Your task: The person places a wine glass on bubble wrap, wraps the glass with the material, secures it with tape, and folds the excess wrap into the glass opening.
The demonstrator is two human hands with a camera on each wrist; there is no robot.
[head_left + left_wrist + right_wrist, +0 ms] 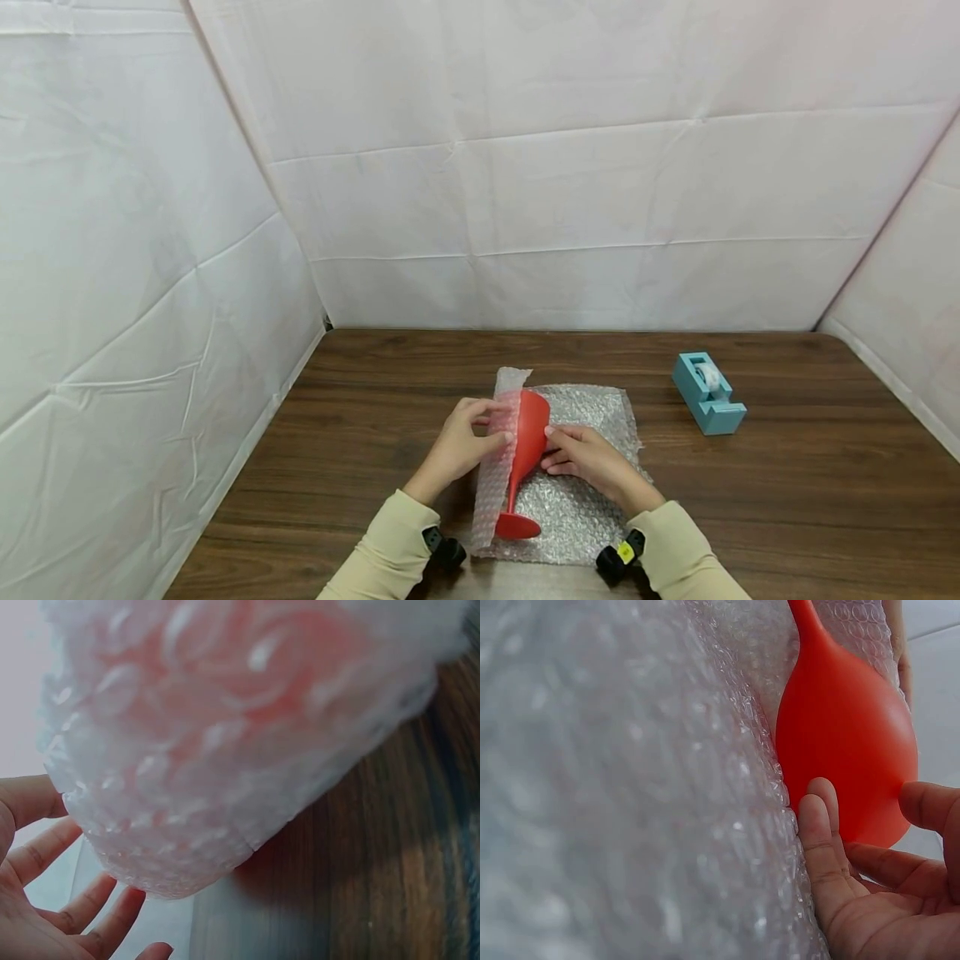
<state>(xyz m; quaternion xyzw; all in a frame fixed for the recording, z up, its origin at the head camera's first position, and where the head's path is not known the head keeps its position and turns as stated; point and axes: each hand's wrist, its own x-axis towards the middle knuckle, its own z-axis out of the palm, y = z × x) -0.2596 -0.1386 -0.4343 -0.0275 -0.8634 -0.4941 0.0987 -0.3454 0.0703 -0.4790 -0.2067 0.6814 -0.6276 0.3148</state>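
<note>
A red goblet (532,433) lies on its side on a sheet of bubble wrap (573,521), bowl pointing away and round foot toward the person. My left hand (459,443) holds the sheet's left edge, folded up over the goblet's left side, between thumb and fingers. Red shows through that folded bubble wrap (202,735) in the left wrist view. On the other side my right hand (596,465) grips the bowl near its rim. The right wrist view has its thumb on one side of the red bowl (847,742) and its fingers against the other.
A light blue tape dispenser (705,400) with a roll of clear tape stands at the right on the dark wooden table (810,467). White cloth walls (555,192) enclose the table at the back and both sides.
</note>
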